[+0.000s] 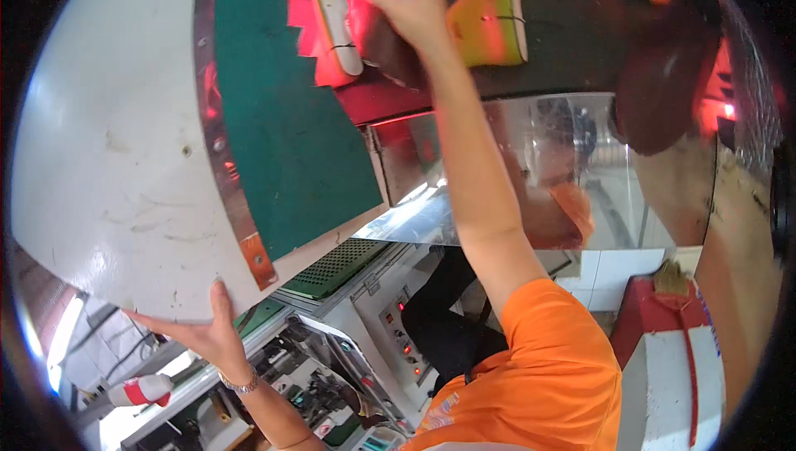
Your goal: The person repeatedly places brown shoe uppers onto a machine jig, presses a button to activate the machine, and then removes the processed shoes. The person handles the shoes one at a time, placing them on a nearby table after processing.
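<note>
At the top, my right hand [413, 7] is closed round a dark brown shoe-shaped piece [383, 41], its thumb and fingers spread over the upper side. Beside it on the left stands a yellow shoe last [336, 24] with a white sole, lit red. Another yellow last [496, 16] with a thin slit lies just right of the hand. My left hand [203, 337] is at the lower edge of a white board [124, 169], thumb up against it and fingers stretched along the rim. That hand looks open, though its fingertips are partly hidden.
A green mat [290, 152] with a metal strip [224, 144] adjoins the board. A clear panel [605, 177] lies under my right arm. Below is a machine with lit buttons [402, 339]. A brush [670, 281] rests on a red and white box [663, 351].
</note>
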Available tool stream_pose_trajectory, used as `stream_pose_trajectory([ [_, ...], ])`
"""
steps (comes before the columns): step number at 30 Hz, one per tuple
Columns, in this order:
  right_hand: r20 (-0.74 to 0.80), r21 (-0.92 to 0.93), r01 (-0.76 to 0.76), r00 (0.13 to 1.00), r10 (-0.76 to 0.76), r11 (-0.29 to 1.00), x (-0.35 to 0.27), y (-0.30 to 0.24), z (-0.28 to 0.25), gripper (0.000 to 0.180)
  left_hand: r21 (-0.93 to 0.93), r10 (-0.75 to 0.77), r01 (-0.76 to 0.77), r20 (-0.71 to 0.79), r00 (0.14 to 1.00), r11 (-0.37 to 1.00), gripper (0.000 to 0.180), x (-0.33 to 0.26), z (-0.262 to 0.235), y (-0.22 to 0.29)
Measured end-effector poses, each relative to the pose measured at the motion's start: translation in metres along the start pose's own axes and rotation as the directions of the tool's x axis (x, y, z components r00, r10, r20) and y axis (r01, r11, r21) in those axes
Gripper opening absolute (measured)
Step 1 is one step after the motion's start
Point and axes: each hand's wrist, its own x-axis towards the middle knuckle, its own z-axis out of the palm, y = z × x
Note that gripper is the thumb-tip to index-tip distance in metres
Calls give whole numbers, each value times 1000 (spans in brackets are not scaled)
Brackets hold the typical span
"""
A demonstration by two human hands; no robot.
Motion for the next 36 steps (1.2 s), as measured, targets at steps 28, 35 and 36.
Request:
stream_pose_trajectory([
  [28, 5, 66, 28, 1000, -29, 997, 30, 30, 59, 48, -236, 48, -33, 60, 997, 971, 106, 4, -7, -25],
  [35, 515, -17, -138, 848, 127, 990, -40, 34, 83, 28, -156, 81, -61, 125, 989, 986, 104, 8, -22, -20],
  [36, 487, 115, -200, 865, 120, 973, -44, 35, 79, 25, -161, 79, -55, 147, 986, 985, 104, 9, -25, -19],
])
